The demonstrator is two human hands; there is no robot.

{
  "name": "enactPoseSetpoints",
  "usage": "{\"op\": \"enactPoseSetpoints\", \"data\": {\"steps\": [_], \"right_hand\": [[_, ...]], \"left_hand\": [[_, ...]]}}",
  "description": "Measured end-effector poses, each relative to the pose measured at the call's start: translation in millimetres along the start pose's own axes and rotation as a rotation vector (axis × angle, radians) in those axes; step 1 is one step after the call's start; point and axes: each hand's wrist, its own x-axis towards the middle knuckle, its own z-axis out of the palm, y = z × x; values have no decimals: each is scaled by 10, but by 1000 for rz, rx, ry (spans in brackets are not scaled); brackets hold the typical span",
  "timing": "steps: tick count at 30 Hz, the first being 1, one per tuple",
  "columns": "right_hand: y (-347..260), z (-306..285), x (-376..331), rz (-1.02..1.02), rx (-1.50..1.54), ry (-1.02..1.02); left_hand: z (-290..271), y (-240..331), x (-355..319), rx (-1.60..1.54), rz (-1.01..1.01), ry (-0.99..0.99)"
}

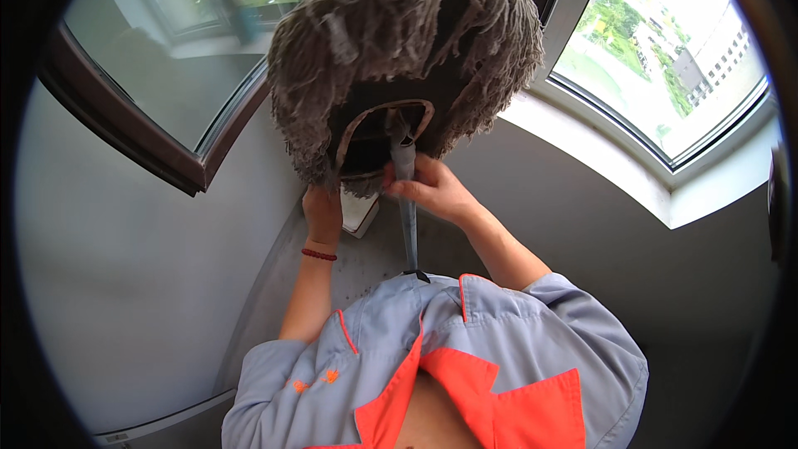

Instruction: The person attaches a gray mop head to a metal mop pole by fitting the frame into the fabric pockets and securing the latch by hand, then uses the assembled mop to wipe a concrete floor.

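A large dust mop head (357,50) with grey-brown yarn strands is raised in front of me, its dark backing and the handle joint facing me. From that joint the grey metal mop handle (409,229) runs down toward my body. My right hand (436,189) is closed around the handle just below the joint. Under the lower left edge of the mop head is my left hand (322,212), a red bead bracelet at its wrist. Its fingertips disappear behind the strands, so what they grip is hidden.
An open brown-framed window sash (208,162) juts in at the left. At the right, a window with a white sill (598,145) looks out on buildings and trees. A white box-like object (359,214) stands below the mop head on the grey floor (287,270). Walls close in on both sides.
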Motion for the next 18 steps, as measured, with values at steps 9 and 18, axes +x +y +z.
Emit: {"op": "enactPoseSetpoints", "data": {"steps": [9,18], "right_hand": [[-175,-254,56,71,-199,155],[-120,-283,-29,57,-249,168]], "left_hand": [[-166,61,-9,18,145,-52],[-761,383,859,176,422,264]]}}
